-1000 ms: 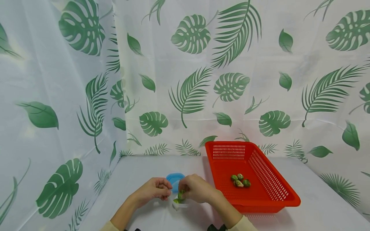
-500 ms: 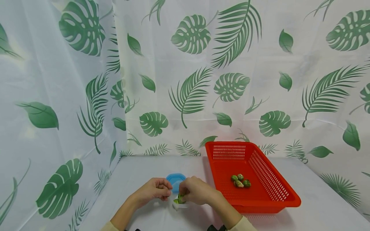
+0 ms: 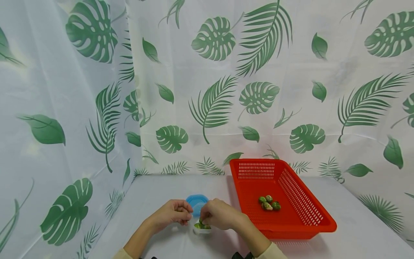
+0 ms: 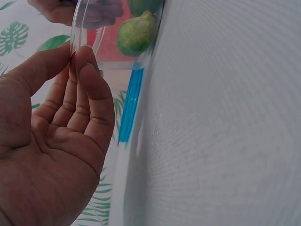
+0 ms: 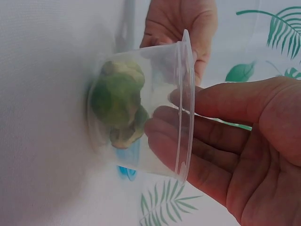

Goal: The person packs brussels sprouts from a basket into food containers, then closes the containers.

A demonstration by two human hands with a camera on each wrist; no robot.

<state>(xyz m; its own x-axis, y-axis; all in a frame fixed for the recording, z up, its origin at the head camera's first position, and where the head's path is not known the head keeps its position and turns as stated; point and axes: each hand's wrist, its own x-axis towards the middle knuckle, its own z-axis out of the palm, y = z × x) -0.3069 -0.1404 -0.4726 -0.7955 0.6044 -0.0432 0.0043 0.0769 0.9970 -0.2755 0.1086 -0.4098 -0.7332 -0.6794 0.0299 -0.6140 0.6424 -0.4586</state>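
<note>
A clear plastic tub [image 3: 203,231] stands on the white table in front of me. Several green Brussels sprouts [image 5: 115,99] lie at its bottom. My left hand [image 3: 171,214] pinches the tub's rim between thumb and index finger, as the left wrist view shows. From above, my right hand [image 3: 222,216] reaches into the tub. In the right wrist view its thumb and fingers are inside the rim, spread apart, with the fingertips close to the sprouts and nothing gripped between them. Just behind the tub lies a blue lid [image 3: 198,202].
To the right stands a large red perforated basket [image 3: 305,230], with several more Brussels sprouts [image 3: 267,206] on its floor. A white leaf-print curtain [image 3: 213,108] hangs behind the table and along its left side.
My right hand has gone slightly lower into the tub and let go of a Brussels sprout, which now lies with the others. My left hand has stayed in place.
</note>
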